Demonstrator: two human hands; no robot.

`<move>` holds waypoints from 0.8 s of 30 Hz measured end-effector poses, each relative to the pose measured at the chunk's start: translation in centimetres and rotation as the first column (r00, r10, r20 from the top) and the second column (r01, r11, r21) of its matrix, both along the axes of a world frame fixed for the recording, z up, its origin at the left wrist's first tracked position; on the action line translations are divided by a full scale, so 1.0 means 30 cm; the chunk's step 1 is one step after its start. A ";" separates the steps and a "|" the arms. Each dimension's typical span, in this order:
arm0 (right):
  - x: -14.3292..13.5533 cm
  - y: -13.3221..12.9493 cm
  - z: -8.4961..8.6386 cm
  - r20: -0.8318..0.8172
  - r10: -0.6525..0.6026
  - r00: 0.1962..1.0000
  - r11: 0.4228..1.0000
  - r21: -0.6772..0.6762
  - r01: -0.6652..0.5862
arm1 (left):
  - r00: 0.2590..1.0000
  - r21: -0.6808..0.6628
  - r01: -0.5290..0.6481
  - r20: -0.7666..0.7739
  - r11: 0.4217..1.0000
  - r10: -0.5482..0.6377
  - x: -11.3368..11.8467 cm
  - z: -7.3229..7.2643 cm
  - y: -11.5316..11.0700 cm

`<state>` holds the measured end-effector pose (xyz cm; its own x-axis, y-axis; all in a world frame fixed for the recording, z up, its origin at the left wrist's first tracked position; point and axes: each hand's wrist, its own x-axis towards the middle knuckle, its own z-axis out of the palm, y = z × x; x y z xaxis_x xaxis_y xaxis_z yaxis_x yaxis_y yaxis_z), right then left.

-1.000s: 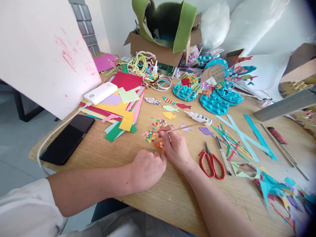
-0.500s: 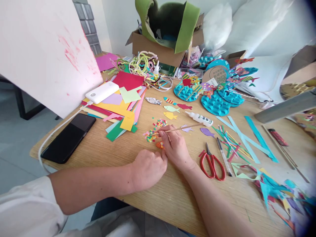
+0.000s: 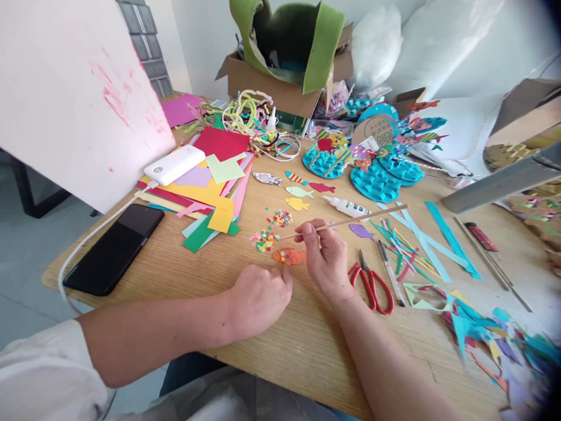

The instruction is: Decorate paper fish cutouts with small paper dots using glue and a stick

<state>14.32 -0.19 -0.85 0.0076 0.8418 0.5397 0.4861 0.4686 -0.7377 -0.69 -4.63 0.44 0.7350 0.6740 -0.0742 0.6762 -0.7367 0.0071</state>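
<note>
An orange paper fish (image 3: 291,256) with small coloured dots on it lies on the wooden table. My left hand (image 3: 263,297) is mostly curled, its index fingertip touching the fish's lower edge; nothing shows in its grasp. Pinched in my right hand (image 3: 325,254), just right of the fish, is a thin wooden stick (image 3: 363,217). The stick's left tip is beside a pile of coloured paper dots (image 3: 264,240). A second dot pile (image 3: 280,218) lies a little farther back. Behind them are a yellow paper fish (image 3: 297,203), a green one (image 3: 299,192) and a glue bottle (image 3: 348,207).
Red-handled scissors (image 3: 372,286) and a pen (image 3: 391,273) lie right of my right hand. Paper strips and scraps (image 3: 482,327) spread at the right. A black phone (image 3: 114,248), a white power bank (image 3: 174,165) and coloured paper sheets (image 3: 222,143) are at the left.
My right hand has moved right and back from the orange fish with the stick, so more of the fish shows. The whole view has shifted slightly.
</note>
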 end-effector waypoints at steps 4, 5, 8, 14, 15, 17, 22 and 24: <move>0.044 -0.006 0.003 0.039 -0.046 0.998 0.999 0.023 0.045 | 1.000 -0.007 -0.003 -0.007 1.000 0.003 0.001 -0.002 0.003; 0.051 -0.007 0.003 0.064 -0.041 0.997 0.998 0.040 0.038 | 1.000 -0.004 -0.004 -0.012 1.000 0.004 0.001 -0.003 0.003; 0.064 -0.006 -0.001 0.146 -0.018 0.989 0.994 0.108 0.002 | 1.000 0.009 0.001 -0.027 1.000 -0.001 0.000 -0.009 0.004; 0.067 -0.002 -0.006 0.195 0.003 0.981 0.986 0.161 -0.035 | 0.999 0.010 -0.002 -0.037 1.000 0.003 -0.001 -0.015 0.006; 0.067 -0.002 -0.006 0.196 0.008 0.981 0.986 0.160 -0.040 | 0.999 0.012 -0.002 -0.037 1.000 0.003 -0.001 -0.015 0.006; 0.067 -0.002 -0.005 0.198 0.014 0.980 0.986 0.158 -0.046 | 0.999 0.013 -0.002 -0.037 1.000 0.003 -0.001 -0.015 0.004; 0.067 -0.003 -0.007 0.197 0.016 0.980 0.987 0.153 -0.047 | 0.999 0.000 -0.012 -0.036 1.000 0.012 -0.002 -0.015 0.001; 0.067 -0.003 -0.007 0.206 0.014 0.979 0.988 0.145 -0.045 | 0.999 0.004 -0.016 -0.033 1.000 0.016 -0.003 -0.014 0.002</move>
